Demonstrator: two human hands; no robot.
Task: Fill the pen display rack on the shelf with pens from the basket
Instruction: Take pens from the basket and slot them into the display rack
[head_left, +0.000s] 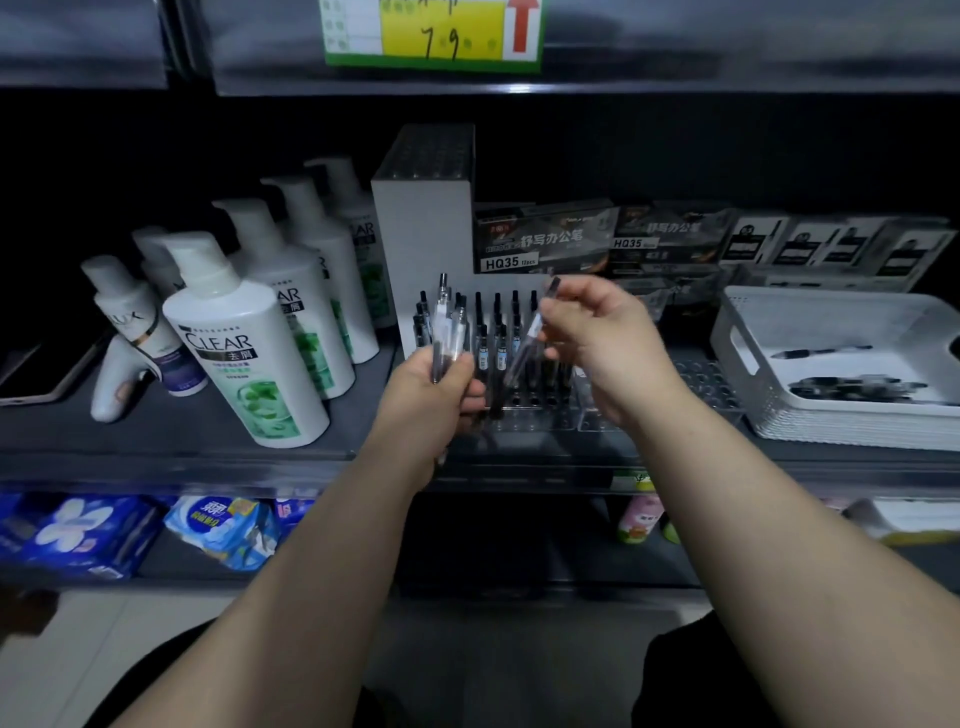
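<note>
A dark grey metal shelf (182, 431) runs across a dim shop unit with a black back panel (675, 156). On its left part stand white pump-top shampoo bottles (244, 338). A yellow and green price label (436, 36) hangs on the shelf edge above; pale floor tiles (62, 649) show at lower left.

The pens (445, 332) pinched in the left fingers (470, 400) have clear, glossy plastic barrels, and so has the pen (527, 338) in the right fingers (558, 317). Just beyond the fingers, the rack (545, 418) is smooth transparent plastic. Right of them, the basket (810, 423) is matt white plastic with a ribbed wall. Left of them, the bottles (244, 358) are glossy white plastic.
</note>
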